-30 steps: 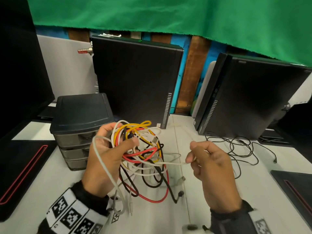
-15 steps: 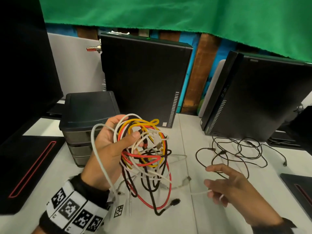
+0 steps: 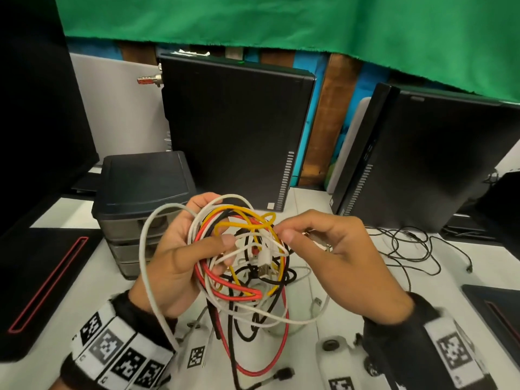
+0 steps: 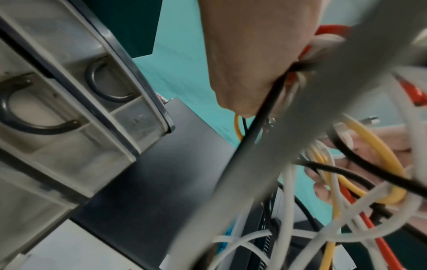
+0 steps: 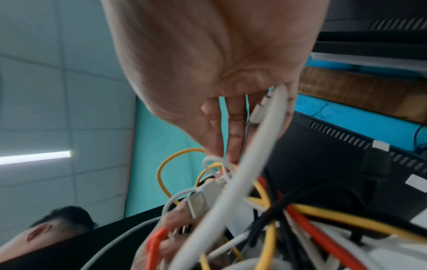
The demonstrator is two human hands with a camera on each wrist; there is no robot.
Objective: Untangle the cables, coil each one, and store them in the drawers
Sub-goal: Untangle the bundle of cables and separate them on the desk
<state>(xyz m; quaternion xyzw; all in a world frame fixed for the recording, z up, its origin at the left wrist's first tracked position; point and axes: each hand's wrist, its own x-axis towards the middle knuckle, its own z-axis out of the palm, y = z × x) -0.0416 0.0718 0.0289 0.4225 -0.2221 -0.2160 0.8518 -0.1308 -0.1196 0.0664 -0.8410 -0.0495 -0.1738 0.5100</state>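
Reaching back from the white table [image 3: 323, 358], the right hand [image 3: 334, 257] now pinches a white cable at the tangled bundle of white, yellow, red and black cables [image 3: 247, 266], which the left hand [image 3: 174, 260] still grips above the table, beside the dark plastic drawer unit [image 3: 135, 198].

I am seeing a knotted bundle of thin white, yellow, red and black cables [image 3: 247, 257] showing its four colours mixed together, with a white-bodied plug with a silver metal tip [image 3: 264, 261] hanging in the middle of it. Behind it I am looking at a small plastic drawer unit with a dark grey top and pale translucent grey drawer fronts [image 3: 140, 192] sitting on a white tabletop [image 3: 422, 277]. Wide wrist bands printed with black-and-white square marker patterns [image 3: 121, 353] are showing near the bottom, and a bright green cloth [image 3: 281, 21] is hanging across the top.
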